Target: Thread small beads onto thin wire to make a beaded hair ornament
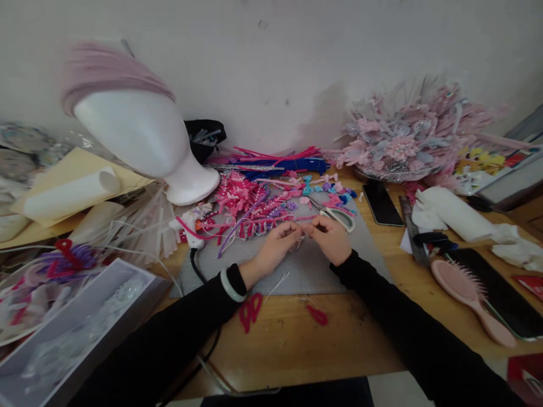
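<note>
My left hand and my right hand meet above the grey mat, fingertips pinched close together. Whatever lies between the fingers is too small to make out. Just behind my right hand rest scissors with pale handles. A heap of pink fuzzy-stem pieces spreads beyond my left hand, with a purple stem across it. Nearer to me, red looped pieces lie by my left wrist, and one more red loop sits at the mat's front edge.
At left stand a white mannequin head and a box of clear plastic bags. A corded white glue gun lies on the mat's left. Rightward are a phone, a pink hairbrush and a pink flower arrangement.
</note>
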The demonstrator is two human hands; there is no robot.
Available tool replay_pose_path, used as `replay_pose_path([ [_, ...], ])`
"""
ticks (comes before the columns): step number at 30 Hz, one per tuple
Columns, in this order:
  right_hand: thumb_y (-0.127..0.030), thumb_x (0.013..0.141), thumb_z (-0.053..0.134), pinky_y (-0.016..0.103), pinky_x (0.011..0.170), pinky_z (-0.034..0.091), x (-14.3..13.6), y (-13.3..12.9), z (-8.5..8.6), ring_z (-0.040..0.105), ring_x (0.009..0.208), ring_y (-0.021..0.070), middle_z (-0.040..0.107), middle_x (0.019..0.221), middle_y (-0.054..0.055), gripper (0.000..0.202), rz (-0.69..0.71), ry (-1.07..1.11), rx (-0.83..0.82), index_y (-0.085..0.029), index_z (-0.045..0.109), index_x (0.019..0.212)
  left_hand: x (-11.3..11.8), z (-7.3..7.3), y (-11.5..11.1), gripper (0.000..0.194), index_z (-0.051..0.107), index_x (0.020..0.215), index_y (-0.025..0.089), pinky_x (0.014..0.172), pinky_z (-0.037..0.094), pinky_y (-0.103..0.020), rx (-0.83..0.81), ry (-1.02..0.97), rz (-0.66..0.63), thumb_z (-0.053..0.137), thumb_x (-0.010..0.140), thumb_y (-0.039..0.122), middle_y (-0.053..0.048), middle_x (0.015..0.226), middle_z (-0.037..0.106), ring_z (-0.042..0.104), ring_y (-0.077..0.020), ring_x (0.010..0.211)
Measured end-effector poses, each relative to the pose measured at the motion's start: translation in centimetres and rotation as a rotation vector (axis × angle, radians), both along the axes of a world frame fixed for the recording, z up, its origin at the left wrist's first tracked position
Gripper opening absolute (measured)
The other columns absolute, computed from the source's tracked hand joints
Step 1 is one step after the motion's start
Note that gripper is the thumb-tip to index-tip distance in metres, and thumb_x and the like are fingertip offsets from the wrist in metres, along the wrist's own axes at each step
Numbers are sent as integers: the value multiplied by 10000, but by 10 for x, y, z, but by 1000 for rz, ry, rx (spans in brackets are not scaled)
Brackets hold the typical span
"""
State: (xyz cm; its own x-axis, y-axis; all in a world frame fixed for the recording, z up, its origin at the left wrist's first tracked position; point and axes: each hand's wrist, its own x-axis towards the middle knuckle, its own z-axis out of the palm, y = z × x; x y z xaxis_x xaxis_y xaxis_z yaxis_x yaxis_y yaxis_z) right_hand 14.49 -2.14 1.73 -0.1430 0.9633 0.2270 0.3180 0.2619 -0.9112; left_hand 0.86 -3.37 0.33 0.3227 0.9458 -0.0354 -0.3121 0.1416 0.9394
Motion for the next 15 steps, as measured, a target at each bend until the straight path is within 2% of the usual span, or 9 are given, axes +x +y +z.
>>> replay_pose_path([
  [6,-388,733,509,228,503,331,4,1,4,401,504,95,452,497,-26,290,-6,-13,-9,-177,494,535,-1,1,1,213,472,671,142,418,202,-179,-34,-45,46,591,683,319,80,486,355,277,-15,399],
  [9,-388,738,507,237,520,359,13,5,7,448,545,109,524,585,-1,228,68,-3,39,-180,586,687,-2,0,2,193,466,680,147,420,197,-186,-35,-81,64,586,690,298,86,467,332,270,-19,392],
  [12,-351,695,581,235,495,346,21,10,9,405,510,92,570,687,5,217,158,-136,153,-205,620,851,-3,-1,2,181,454,671,150,419,186,-192,-38,-92,67,571,705,283,90,448,308,251,-21,382],
  [15,-318,724,564,240,511,346,24,12,9,372,488,82,590,735,12,178,187,-279,304,-213,636,848,-3,-1,1,182,457,671,149,417,181,-192,-32,-78,53,575,703,282,89,449,314,255,-20,382],
])
